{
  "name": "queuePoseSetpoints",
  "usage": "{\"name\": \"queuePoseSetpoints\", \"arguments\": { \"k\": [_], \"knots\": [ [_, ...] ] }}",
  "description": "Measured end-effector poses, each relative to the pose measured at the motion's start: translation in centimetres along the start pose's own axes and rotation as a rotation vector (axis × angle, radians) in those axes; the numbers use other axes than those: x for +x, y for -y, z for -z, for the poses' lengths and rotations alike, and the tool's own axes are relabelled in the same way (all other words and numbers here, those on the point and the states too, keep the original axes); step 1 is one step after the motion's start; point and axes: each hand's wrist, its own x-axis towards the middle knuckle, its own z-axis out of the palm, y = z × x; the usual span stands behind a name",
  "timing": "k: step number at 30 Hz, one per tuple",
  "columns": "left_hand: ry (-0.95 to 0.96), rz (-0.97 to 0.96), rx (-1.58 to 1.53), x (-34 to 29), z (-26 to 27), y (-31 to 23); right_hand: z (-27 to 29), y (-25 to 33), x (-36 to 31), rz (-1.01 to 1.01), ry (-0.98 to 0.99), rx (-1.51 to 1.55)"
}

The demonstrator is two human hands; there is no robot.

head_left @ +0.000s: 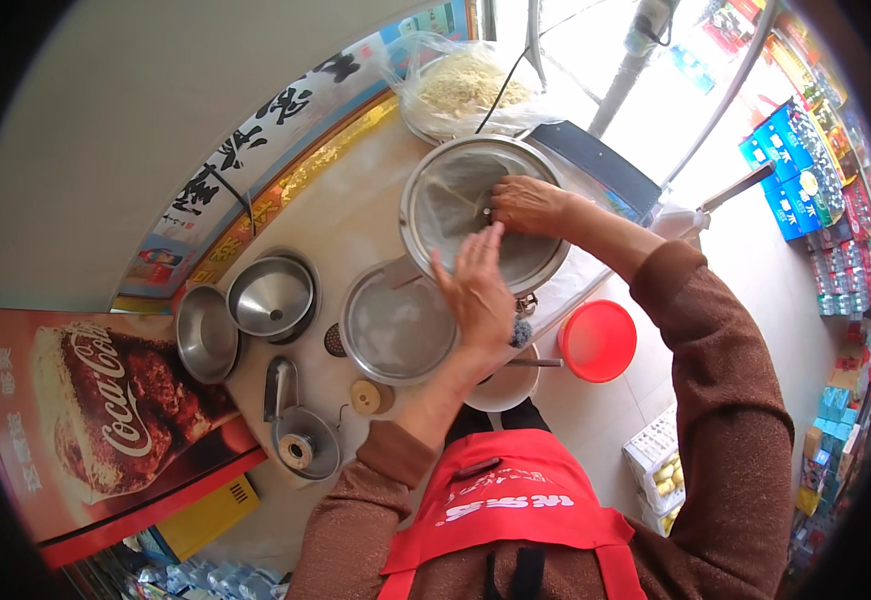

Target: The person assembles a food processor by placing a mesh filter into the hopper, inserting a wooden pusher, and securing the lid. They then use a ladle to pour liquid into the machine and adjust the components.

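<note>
- Starting nearest, a small round wooden lid (365, 397) lies on the tabletop (356, 225).
- Left hand (476, 290), fingers spread flat, hovers between two steel pans.
- Right hand (528, 205) pinches inside the far large steel pan (484, 212).
- Bagged noodles (468, 82) sit farthest.

Right hand (528, 205) fingers (504, 212) curled, down inside round steel tray (456, 190), touching its floor. Left hand (476, 290) flat, fingertips (486, 240) over tray's near rim. Second tray (396, 330) just below left palm. Red lid (597, 340) off right of wrist.
</note>
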Motion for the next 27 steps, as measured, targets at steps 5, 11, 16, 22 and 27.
{"name": "queuePoseSetpoints", "arguments": {
  "k": [5,11,16,22,27],
  "knots": [
    [-0.077,-0.21,-0.344,0.1,2.5,1.5,-0.2,3.9,-1.2,-0.39,-0.123,0.395],
    [0.511,-0.426,0.396,6.7,4.9,6.9,-0.3,5.1,-1.9,-0.404,0.118,0.45],
    [0.537,-0.331,0.353,7.5,4.1,6.5,-0.5,4.7,-0.3,-0.382,0.135,0.399],
    [0.422,-0.371,0.372,7.4,2.5,7.1,-1.4,4.6,0.4,-0.402,0.088,0.397],
    [0.393,-0.382,0.346,7.2,2.6,6.9,-1.8,4.6,0.1,-0.43,0.036,0.431]
  ]
}}
